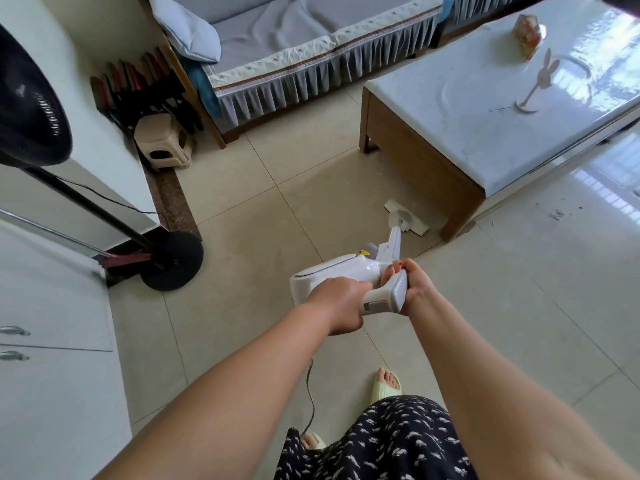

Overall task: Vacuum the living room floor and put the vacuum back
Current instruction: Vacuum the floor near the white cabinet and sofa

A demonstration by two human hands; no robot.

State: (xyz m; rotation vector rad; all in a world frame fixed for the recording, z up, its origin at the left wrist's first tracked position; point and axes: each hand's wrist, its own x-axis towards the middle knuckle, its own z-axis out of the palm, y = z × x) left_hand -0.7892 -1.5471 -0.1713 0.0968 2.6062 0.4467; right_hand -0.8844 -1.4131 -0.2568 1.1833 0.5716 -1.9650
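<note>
I hold a white stick vacuum with both hands in the middle of the view. My left hand grips the handle from the left. My right hand wraps the grey end of the handle from the right, fingers curled over the top. The vacuum's tube slants down and away to its white floor head, which lies flat on the beige tiled floor beside the near left corner of the coffee table. A dark power cord trails on the floor by my feet.
A black standing fan on a round base stands at left by a white cabinet. A grey sofa and a beige plastic stool are at the back. Small debris lies on the floor at right.
</note>
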